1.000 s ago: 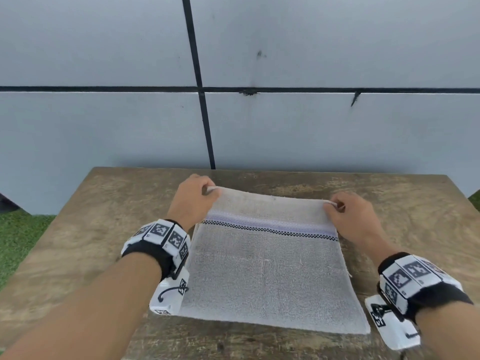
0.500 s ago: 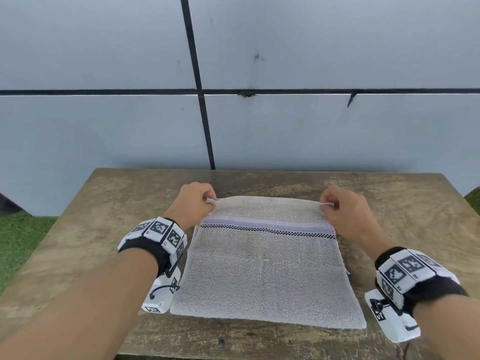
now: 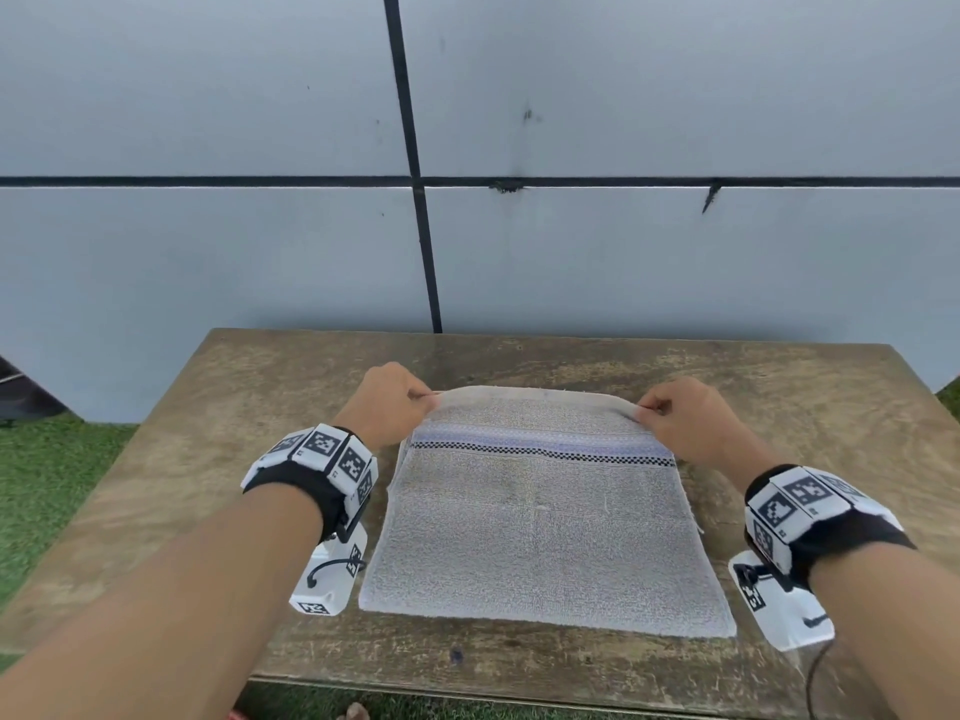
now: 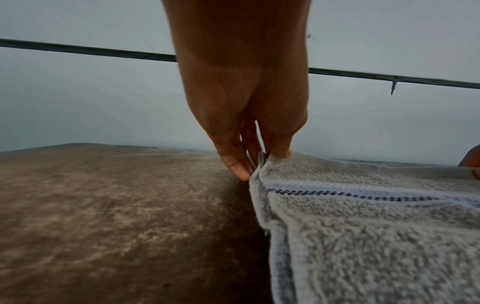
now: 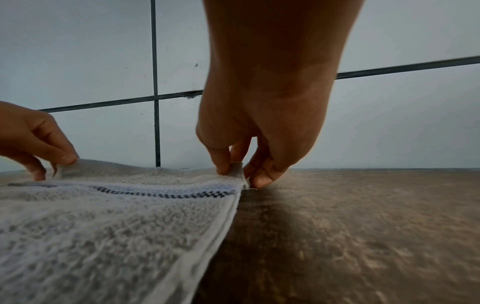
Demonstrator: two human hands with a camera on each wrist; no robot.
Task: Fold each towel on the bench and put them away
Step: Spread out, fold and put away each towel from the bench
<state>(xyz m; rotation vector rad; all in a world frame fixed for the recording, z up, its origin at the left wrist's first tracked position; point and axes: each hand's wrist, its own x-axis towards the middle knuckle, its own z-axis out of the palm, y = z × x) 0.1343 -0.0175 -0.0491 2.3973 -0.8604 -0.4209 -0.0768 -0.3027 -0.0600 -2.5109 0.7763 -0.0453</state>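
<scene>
A pale grey towel point(image 3: 545, 532) with a lilac band and a black checked stripe lies folded on the wooden bench point(image 3: 218, 459). My left hand point(image 3: 395, 402) pinches its far left corner, seen close in the left wrist view point(image 4: 265, 162). My right hand point(image 3: 680, 418) pinches the far right corner, and thumb and finger clamp the hem there point(image 5: 235, 170). Both far corners are lifted slightly off the wood while the near edge rests flat. The towel point(image 4: 363, 236) fills the lower right of the left wrist view and the towel point(image 5: 103, 236) fills the lower left of the right wrist view.
A grey tiled wall point(image 3: 623, 262) with dark joints rises straight behind the bench. Green grass point(image 3: 47, 491) lies left of the bench and at the far right. Bare wood point(image 3: 810, 407) surrounds the towel on all sides. No other towel is in view.
Both hands have carried the towel's far edge a little farther from me and lower toward the bench, keeping their pinch on the corners.
</scene>
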